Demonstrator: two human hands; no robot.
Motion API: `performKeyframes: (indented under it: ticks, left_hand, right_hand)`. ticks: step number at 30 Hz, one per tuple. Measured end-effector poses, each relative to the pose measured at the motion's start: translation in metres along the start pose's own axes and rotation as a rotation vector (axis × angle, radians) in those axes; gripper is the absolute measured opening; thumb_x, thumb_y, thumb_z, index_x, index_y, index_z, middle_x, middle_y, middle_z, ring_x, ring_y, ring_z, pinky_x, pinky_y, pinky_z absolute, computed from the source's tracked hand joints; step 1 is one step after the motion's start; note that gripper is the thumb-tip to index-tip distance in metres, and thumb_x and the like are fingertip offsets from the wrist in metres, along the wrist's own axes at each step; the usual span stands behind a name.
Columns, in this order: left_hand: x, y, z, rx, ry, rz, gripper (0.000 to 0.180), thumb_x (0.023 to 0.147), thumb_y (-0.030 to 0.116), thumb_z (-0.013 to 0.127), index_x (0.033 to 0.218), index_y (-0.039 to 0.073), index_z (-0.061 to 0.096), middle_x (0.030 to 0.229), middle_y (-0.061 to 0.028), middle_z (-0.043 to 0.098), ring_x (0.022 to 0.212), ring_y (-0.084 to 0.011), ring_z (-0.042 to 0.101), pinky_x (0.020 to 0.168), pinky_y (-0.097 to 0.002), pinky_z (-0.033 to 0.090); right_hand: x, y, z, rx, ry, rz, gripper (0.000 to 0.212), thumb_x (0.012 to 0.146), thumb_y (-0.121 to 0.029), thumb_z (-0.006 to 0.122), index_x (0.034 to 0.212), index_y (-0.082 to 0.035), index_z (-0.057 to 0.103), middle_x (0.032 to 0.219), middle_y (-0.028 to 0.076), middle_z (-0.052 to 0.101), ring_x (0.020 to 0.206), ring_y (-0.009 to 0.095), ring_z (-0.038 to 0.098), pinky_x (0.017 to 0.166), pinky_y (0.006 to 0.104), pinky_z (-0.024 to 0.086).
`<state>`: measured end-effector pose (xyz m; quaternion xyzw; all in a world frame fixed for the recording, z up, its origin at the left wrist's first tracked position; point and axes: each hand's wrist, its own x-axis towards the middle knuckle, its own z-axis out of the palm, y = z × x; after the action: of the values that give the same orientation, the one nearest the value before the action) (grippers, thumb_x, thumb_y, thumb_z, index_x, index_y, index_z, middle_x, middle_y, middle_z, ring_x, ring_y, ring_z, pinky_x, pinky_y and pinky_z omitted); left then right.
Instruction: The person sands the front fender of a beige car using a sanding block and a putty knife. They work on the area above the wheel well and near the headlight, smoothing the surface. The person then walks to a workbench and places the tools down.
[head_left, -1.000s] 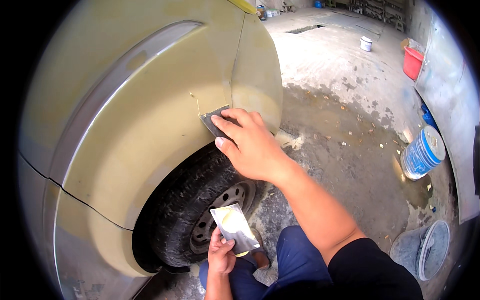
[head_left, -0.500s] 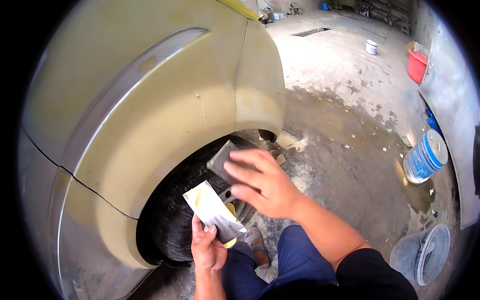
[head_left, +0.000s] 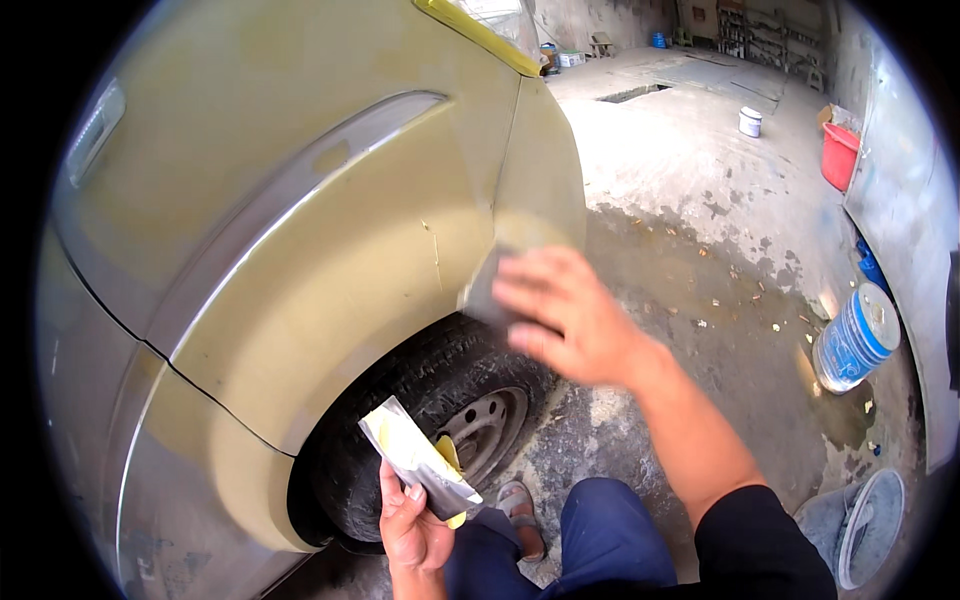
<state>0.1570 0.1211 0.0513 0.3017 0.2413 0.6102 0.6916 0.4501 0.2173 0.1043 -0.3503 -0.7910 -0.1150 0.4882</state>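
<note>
My left hand [head_left: 412, 522] grips a flat silvery plate [head_left: 424, 468] with pale yellow filler on its face and along its edges. It is held in front of the wheel [head_left: 490, 425]. My right hand [head_left: 575, 315], blurred by motion, holds a flat grey putty spreader [head_left: 484, 290] by its edge. The spreader is at the wheel-arch edge of the car panel [head_left: 340, 250], near its seam; whether it touches the panel cannot be made out. The panel is matte yellow-beige with grey patches. A thin line of yellow filler [head_left: 434, 250] runs down it above the arch.
At right on the wet, stained concrete floor [head_left: 680, 300] stand a blue-and-white pail [head_left: 855, 340], a grey bucket [head_left: 860, 530] and a red bucket [head_left: 840, 157]. A small white can [head_left: 750, 122] is farther back. My sandalled foot [head_left: 522, 515] is beside the wheel.
My right hand with the spreader has moved up and to the right, from over the wheel to the arch edge. The plate has stayed nearly in place. The view has shifted slightly, showing more wheel.
</note>
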Motion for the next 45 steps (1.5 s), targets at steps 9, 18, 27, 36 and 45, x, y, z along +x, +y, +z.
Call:
performKeyframes:
  ticks: [9, 18, 27, 36, 45]
  left_hand:
    - [-0.004, -0.006, -0.028, 0.026, 0.083, -0.048, 0.068, 0.085, -0.001, 0.061, 0.146, 0.01, 0.031, 0.132, -0.0138, 0.054, 0.119, -0.0314, 0.058, 0.102, -0.0489, 0.048]
    - [0.0, -0.009, -0.024, 0.053, 0.098, -0.042, 0.068, 0.084, -0.001, 0.061, 0.145, 0.009, 0.032, 0.13, -0.0138, 0.054, 0.119, -0.0317, 0.058, 0.101, -0.0483, 0.049]
    - [0.004, -0.017, -0.03, 0.064, 0.114, -0.039, 0.067, 0.085, -0.002, 0.059, 0.145, 0.008, 0.032, 0.132, -0.0124, 0.055, 0.121, -0.0274, 0.057, 0.105, -0.045, 0.045]
    - [0.002, -0.018, -0.021, 0.087, 0.105, 0.0, 0.066, 0.086, 0.0, 0.059, 0.145, 0.009, 0.031, 0.13, -0.0126, 0.056, 0.118, -0.0284, 0.059, 0.102, -0.0457, 0.049]
    - [0.003, -0.017, 0.002, -0.005, 0.068, -0.04, 0.061, 0.088, -0.001, 0.055, 0.144, 0.012, 0.034, 0.133, -0.0128, 0.055, 0.12, -0.0302, 0.058, 0.101, -0.0497, 0.049]
  right_hand:
    - [0.123, 0.055, 0.008, -0.136, 0.191, 0.458, 0.043, 0.096, -0.023, 0.051, 0.136, -0.007, 0.051, 0.141, 0.011, 0.044, 0.124, 0.039, 0.041, 0.1, 0.0551, 0.04]
    - [0.111, -0.002, 0.037, -0.145, 0.128, 0.339, 0.041, 0.096, -0.021, 0.051, 0.134, -0.005, 0.051, 0.137, 0.014, 0.043, 0.114, 0.042, 0.043, 0.091, 0.0575, 0.042]
    - [0.065, -0.018, 0.055, -0.055, 0.02, 0.39, 0.042, 0.094, -0.019, 0.054, 0.134, -0.005, 0.051, 0.137, 0.013, 0.043, 0.116, 0.041, 0.042, 0.09, 0.0565, 0.043]
    - [0.023, -0.045, 0.063, -0.007, -0.036, 0.431, 0.043, 0.094, -0.021, 0.055, 0.133, -0.005, 0.052, 0.137, 0.012, 0.044, 0.113, 0.039, 0.044, 0.089, 0.0542, 0.044]
    - [-0.033, -0.078, 0.035, 0.477, 0.007, 0.333, 0.041, 0.088, -0.02, 0.067, 0.126, -0.006, 0.062, 0.129, 0.012, 0.053, 0.116, 0.035, 0.048, 0.099, 0.0442, 0.042]
